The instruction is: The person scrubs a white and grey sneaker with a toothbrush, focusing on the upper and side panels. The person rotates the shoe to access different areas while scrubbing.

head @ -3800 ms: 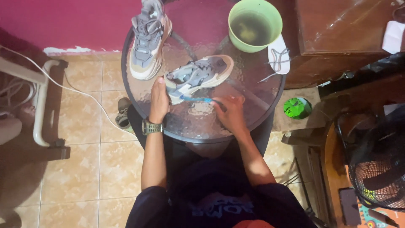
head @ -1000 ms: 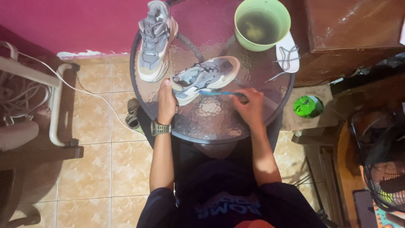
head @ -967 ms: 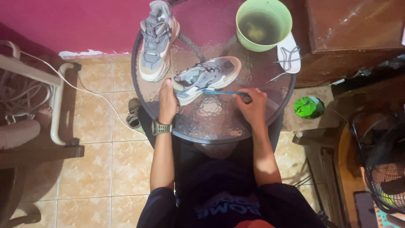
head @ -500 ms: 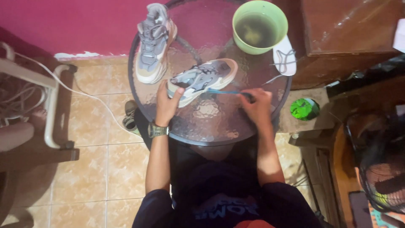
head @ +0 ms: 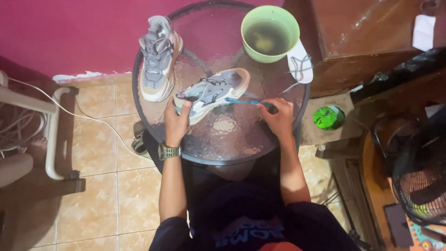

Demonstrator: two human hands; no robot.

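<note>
A grey and cream sneaker (head: 214,91) lies on its side on a round glass table (head: 232,135). My left hand (head: 178,118) grips its heel end. My right hand (head: 278,116) holds a blue toothbrush (head: 244,101) with its head against the sneaker's side. The second sneaker (head: 158,58) stands at the table's far left. A green bowl (head: 270,33) of murky water sits at the far right, with a white insole and lace (head: 299,62) beside it.
A dark wooden cabinet (head: 367,37) stands right of the table, a green object (head: 329,117) on the floor below it. A fan (head: 420,172) is at lower right. A white frame and cable (head: 55,125) lie at left on the tiled floor.
The view has shifted slightly. My right hand keeps working the toothbrush along the sneaker's side while my left hand stays on the heel.
</note>
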